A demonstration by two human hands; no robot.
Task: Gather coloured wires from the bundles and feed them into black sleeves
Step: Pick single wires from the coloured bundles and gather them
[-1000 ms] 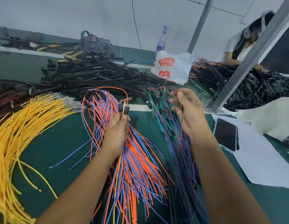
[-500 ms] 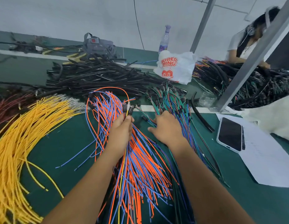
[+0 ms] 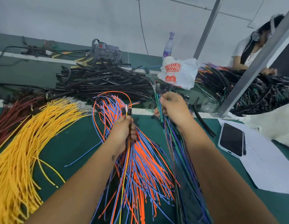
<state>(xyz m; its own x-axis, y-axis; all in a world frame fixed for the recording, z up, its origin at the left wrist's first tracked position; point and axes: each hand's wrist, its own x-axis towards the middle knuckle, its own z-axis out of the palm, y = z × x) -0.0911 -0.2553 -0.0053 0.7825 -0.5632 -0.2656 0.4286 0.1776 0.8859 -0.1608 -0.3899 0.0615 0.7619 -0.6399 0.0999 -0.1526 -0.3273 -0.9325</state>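
A green bench (image 3: 79, 143) below a pale wall is strewn with wire bundles, the orange and blue wires (image 3: 140, 167) at its middle. A few are gripped by the left hand (image 3: 124, 133); green wires (image 3: 158, 101) just right are pinched by the right hand (image 3: 174, 107). Black sleeves (image 3: 105, 83) are heaped behind, a phone (image 3: 232, 139) far right.

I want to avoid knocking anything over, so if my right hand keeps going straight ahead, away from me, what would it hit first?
Probably the white plastic bag with red print, which lies just beyond the right hand and the green wires it grips. The clear bottle stands behind the bag. Depth is hard to judge from this one view.
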